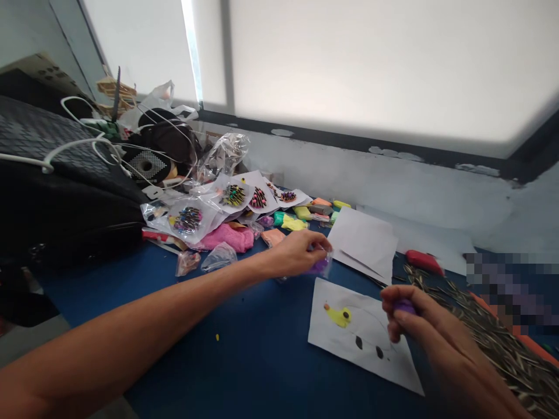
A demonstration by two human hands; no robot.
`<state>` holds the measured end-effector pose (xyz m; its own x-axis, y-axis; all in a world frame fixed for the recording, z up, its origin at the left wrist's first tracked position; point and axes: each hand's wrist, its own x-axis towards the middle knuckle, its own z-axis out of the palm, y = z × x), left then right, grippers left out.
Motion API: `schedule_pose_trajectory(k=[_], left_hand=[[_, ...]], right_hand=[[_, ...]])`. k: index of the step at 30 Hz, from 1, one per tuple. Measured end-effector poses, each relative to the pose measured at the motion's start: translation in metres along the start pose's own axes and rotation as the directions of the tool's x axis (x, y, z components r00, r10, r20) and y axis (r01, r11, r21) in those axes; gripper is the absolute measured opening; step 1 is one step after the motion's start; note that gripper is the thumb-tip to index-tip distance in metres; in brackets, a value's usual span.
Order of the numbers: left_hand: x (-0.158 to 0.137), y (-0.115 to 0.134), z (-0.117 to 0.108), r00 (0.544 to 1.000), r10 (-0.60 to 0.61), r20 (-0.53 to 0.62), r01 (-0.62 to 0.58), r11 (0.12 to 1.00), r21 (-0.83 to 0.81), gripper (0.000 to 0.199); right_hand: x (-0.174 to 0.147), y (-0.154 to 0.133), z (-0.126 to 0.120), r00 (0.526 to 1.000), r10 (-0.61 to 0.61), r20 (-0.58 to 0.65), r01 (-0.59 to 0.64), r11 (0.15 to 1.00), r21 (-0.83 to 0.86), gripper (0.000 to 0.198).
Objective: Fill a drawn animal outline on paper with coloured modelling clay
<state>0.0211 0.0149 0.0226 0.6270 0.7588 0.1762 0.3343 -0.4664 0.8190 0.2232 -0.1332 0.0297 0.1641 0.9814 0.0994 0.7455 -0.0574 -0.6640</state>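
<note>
One purple lump (406, 306) clamped inside curled right hand (430, 327); left hand (297, 254) closed on purple packet (320, 267) underneath.

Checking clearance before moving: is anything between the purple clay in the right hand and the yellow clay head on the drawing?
Beyond the curled fingers of the right hand, nothing visible: only open space above pencil-lined paper shows between the purple clay and the yellow clay head.
</note>
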Motion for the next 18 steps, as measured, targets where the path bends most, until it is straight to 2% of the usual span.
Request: schedule_pose_trajectory(k=[2,4,7,10,13,17,18], left_hand=[[0.003,-0.009,-0.008,0.998,0.006,-0.06,0.0,0.995,0.104,0.02],[0.005,-0.016,-0.013,0.995,0.019,-0.098,-0.001,0.984,0.178,0.022],[0.006,-0.023,-0.014,0.99,0.04,-0.133,-0.007,0.971,0.238,0.023],[0.01,-0.029,-0.012,0.983,0.078,-0.169,-0.032,0.965,0.261,0.023],[0.013,-0.032,-0.011,0.963,0.154,-0.222,-0.087,0.954,0.286,0.024],[0.008,-0.016,-0.009,0.923,0.283,-0.262,-0.203,0.934,0.295,0.037],[0.004,-0.009,-0.006,0.919,0.306,-0.248,-0.234,0.93,0.282,0.033]], right_hand=[[0.002,0.002,-0.002,0.999,0.029,-0.013,-0.028,0.997,0.073,0.031],[0.004,0.001,-0.001,0.996,0.086,-0.031,-0.078,0.98,0.182,0.045],[0.005,0.0,0.002,0.989,0.149,0.003,-0.143,0.943,0.302,0.062],[0.005,0.0,0.003,0.989,0.14,0.053,-0.149,0.945,0.29,0.06],[0.004,-0.003,0.002,0.993,0.108,0.036,-0.114,0.965,0.237,0.057],[0.004,-0.006,0.002,0.987,0.157,-0.025,-0.142,0.938,0.316,0.062],[0.004,-0.005,0.003,0.982,0.185,-0.024,-0.164,0.918,0.362,0.063]])
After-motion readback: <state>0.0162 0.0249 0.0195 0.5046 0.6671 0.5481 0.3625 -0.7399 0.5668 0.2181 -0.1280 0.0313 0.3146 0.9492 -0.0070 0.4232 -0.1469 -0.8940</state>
